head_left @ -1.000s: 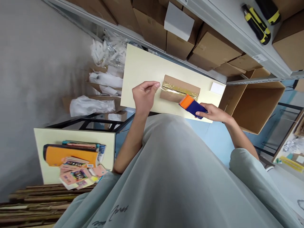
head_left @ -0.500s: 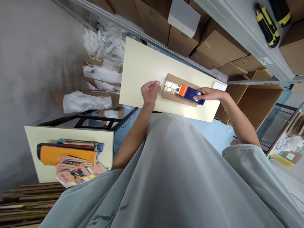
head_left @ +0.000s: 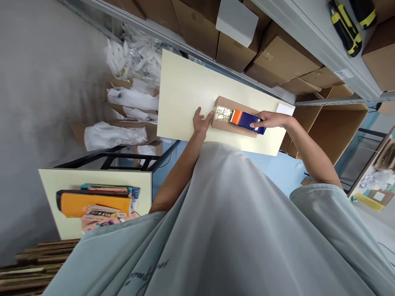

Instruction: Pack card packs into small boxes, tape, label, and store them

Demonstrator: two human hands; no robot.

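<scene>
A long brown cardboard box lies on the cream tabletop. Over its left part runs a shiny strip of packing tape. My right hand is closed around a dark blue tape dispenser whose orange front, edged with teeth, rests on or just over the box top where the strip ends. At the box's left end is my left hand, fingers spread and holding nothing; its thumb seems to touch the box edge.
Cardboard boxes line the shelf behind the table. Box cutters lie on the upper shelf. Books and an orange folder sit on a side table at lower left. A big open carton stands on the right.
My left hand has opened from a closed pinch and come right and slightly down to the box's end. The dispenser and my right hand have barely moved.
</scene>
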